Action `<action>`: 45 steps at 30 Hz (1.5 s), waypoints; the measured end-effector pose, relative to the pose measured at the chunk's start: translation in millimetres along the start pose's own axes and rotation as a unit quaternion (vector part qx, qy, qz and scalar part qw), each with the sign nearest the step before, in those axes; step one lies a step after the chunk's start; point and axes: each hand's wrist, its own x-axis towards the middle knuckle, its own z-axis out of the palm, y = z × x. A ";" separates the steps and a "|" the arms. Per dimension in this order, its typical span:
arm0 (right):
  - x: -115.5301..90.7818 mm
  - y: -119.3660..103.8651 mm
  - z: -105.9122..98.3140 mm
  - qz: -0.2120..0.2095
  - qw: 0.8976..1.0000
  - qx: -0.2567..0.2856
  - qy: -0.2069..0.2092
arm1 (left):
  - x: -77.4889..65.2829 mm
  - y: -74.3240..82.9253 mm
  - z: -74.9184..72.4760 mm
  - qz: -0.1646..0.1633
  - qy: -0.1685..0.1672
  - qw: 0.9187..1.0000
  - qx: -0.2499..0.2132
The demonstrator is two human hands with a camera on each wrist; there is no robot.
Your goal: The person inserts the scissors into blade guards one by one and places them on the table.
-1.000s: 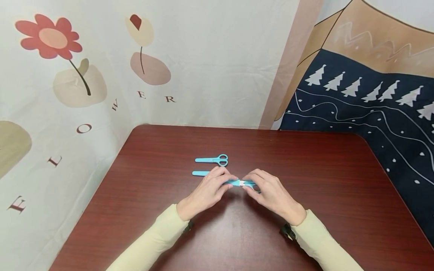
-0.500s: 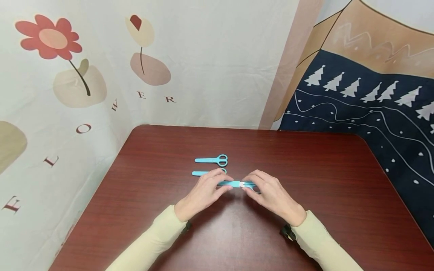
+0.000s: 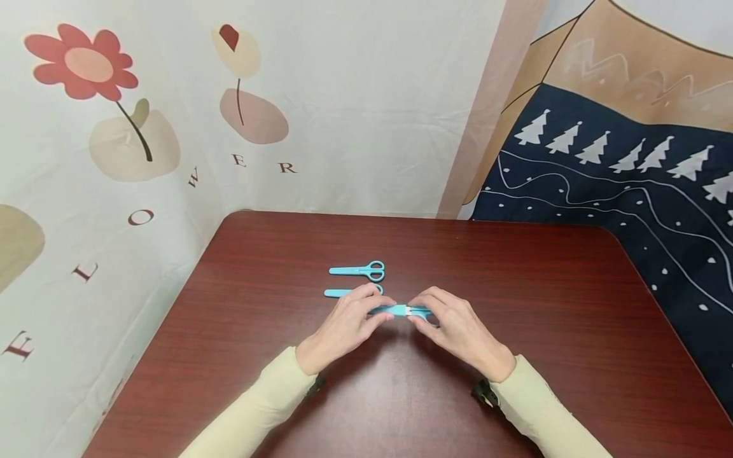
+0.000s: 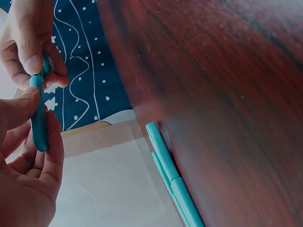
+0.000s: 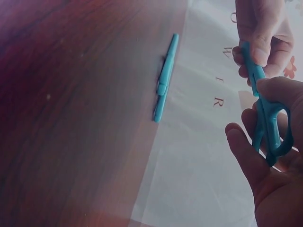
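My left hand (image 3: 346, 324) pinches a light-blue blade cover (image 3: 397, 310) between thumb and fingers. On the right, my right hand (image 3: 460, 327) holds blue scissors (image 5: 272, 123) at the finger loops, their blades pointing left into the cover. A short pale strip shows between cover and handle in the head view. The left wrist view has the cover (image 4: 40, 123) lying across the left fingers, its rounded end free. Both hands hold the pair raised over the table. Beyond them lie covered blue scissors (image 3: 357, 271) and a second covered pair (image 3: 338, 293), partly hidden behind the left hand.
The dark red wooden table (image 3: 532, 273) has rounded far corners. Behind it hangs a pale cloth (image 3: 366, 127) printed with flowers and letters. A navy cloth (image 3: 618, 184) with white trees hangs at the right.
My left fingers have shifted slightly left along the cover, so more of it shows. A loop of the nearer lying scissors has come into view. The right hand stays nearly still.
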 end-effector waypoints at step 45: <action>5.3 -5.0 3.4 0.005 0.999 -0.042 -0.003 | 1.8 -1.4 0.5 0.037 0.014 0.999 0.028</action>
